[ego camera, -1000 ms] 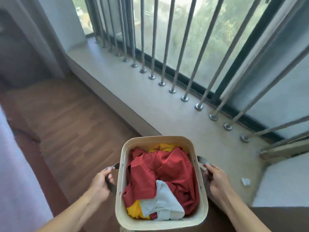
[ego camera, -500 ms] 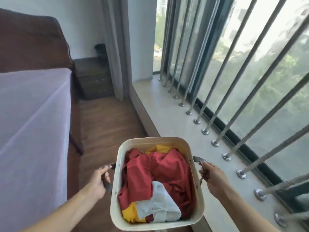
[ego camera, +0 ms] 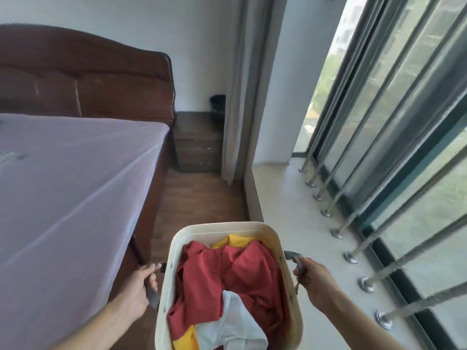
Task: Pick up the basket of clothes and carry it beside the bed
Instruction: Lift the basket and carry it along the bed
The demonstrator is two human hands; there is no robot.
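Both hands grip grey side handles, left hand (ego camera: 137, 286) and right hand (ego camera: 316, 279) closed, laundry basket (ego camera: 225, 228) lifted between bed (ego camera: 75, 185) and window ledge (ego camera: 285, 203). Carrying step; next I lower it onto the wooden floor (ego camera: 197, 198).

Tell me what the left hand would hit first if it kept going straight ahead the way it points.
Probably the bed: its wooden side rail lies just ahead of the left hand, though depth is unclear.

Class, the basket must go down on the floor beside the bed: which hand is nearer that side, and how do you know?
Left. The left hand grips the handle on the basket side facing the bed; the right hand holds the window-side handle.
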